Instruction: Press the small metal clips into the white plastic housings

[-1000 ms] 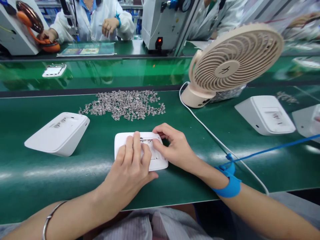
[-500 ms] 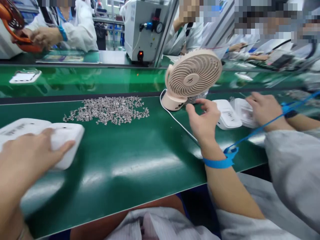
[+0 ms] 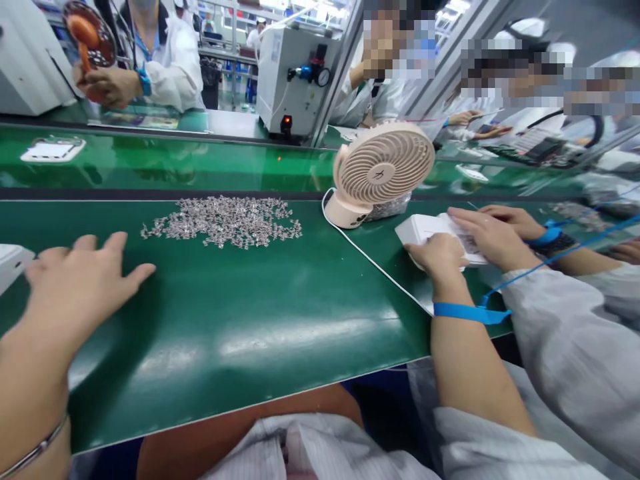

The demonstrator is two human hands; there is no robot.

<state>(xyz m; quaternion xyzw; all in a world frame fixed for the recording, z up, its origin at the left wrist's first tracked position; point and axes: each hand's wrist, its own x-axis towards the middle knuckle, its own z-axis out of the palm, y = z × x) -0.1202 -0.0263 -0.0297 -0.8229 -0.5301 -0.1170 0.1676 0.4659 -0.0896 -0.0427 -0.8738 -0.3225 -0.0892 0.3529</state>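
My left hand (image 3: 83, 287) is over the green work surface with its fingers spread and nothing in it. Just past it, at the left edge, part of a white plastic housing (image 3: 11, 261) shows. On the right, my right hand (image 3: 443, 259), with a blue band at the wrist, grips a white plastic housing (image 3: 419, 229) by its near side, the thumb at its left end. A co-worker's hand (image 3: 493, 235) lies over the right part of the white housings there and partly hides them.
A pile of small metal pieces (image 3: 227, 221) lies mid-surface. A beige desk fan (image 3: 383, 170) stands right of it, its white cable (image 3: 377, 267) running toward my right wrist. Behind lies a green conveyor strip (image 3: 200, 167) carrying a white part (image 3: 54, 150). Co-workers sit opposite.
My left hand has come off the white housings, which have shifted left, mostly out of view. My right hand has moved right from open air and closed on a white housing.
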